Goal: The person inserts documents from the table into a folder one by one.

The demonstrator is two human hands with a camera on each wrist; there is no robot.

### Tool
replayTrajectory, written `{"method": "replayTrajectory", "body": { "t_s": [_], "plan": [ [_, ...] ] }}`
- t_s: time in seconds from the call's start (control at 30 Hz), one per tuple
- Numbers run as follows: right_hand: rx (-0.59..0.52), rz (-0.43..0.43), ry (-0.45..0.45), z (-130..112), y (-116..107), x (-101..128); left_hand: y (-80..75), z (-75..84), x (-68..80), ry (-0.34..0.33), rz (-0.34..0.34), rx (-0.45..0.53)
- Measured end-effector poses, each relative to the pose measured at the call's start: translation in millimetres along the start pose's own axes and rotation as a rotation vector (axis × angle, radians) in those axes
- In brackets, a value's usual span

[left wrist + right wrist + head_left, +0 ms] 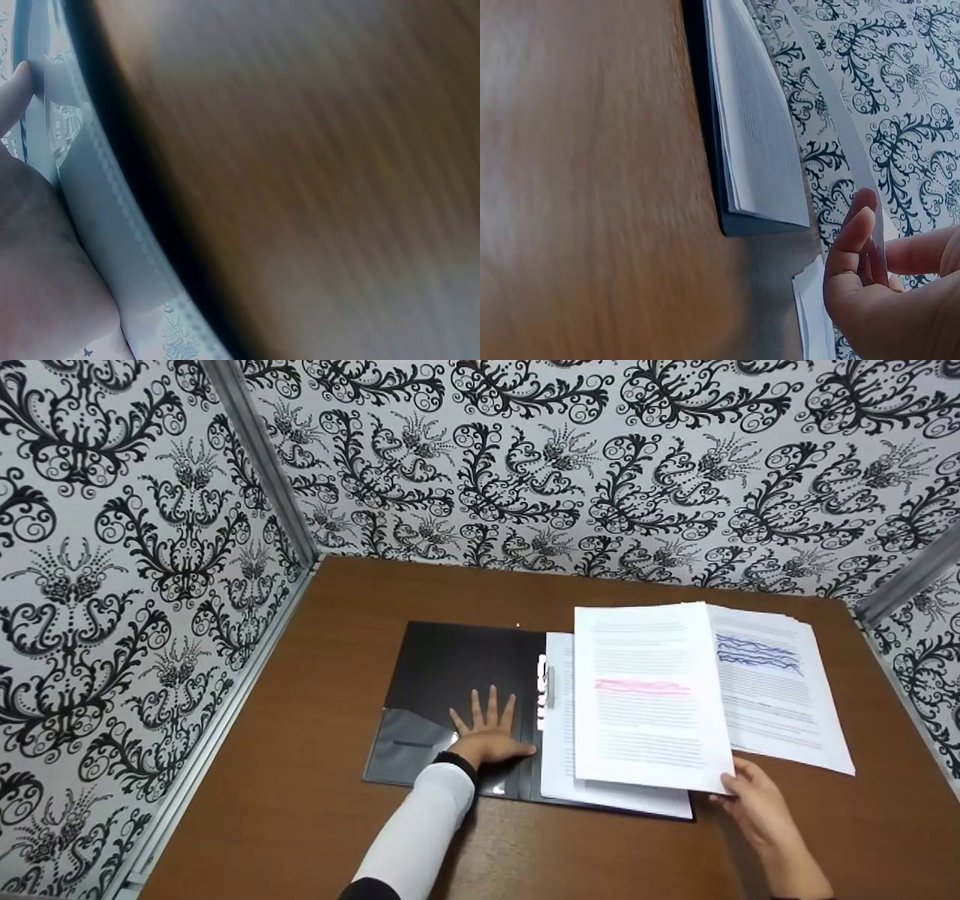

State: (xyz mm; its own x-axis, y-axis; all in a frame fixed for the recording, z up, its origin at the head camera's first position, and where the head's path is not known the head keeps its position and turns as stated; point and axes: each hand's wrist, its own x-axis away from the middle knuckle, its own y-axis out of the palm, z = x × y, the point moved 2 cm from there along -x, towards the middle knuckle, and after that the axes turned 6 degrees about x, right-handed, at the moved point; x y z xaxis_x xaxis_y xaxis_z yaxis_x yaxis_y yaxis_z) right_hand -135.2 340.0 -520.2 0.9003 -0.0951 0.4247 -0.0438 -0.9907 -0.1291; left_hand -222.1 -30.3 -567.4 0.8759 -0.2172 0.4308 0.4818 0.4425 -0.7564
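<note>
A black ring binder lies spread on the table, a stack of printed sheets on its right side by the metal clasp. My left hand presses flat on the inside of the left cover, fingers spread. With thumb and fingers my right hand pinches the lower right corner of a printed sheet with a pink highlighted line. In the right wrist view the held sheet is raised above the binder's stack, seen nearly edge-on.
To the right, a loose pile of printed pages with blue scribbled lines lies on the brown table, partly behind the held sheet. Patterned wall panels border the table at the back and sides. A clear pocket sits inside the left cover.
</note>
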Motion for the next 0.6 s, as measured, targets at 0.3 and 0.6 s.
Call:
{"method": "replayTrajectory", "body": {
  "t_s": [0.3, 0.6],
  "plan": [
    [0.014, -0.002, -0.007, 9.5, 15.2, 5.5, -0.1, -0.3, -0.5, 0.005, 0.0, 0.002],
    [0.042, -0.052, 0.017, 12.5, 24.9, 7.8, 3.0, -1.8, -4.1, -0.003, 0.006, 0.004]
  ]
}}
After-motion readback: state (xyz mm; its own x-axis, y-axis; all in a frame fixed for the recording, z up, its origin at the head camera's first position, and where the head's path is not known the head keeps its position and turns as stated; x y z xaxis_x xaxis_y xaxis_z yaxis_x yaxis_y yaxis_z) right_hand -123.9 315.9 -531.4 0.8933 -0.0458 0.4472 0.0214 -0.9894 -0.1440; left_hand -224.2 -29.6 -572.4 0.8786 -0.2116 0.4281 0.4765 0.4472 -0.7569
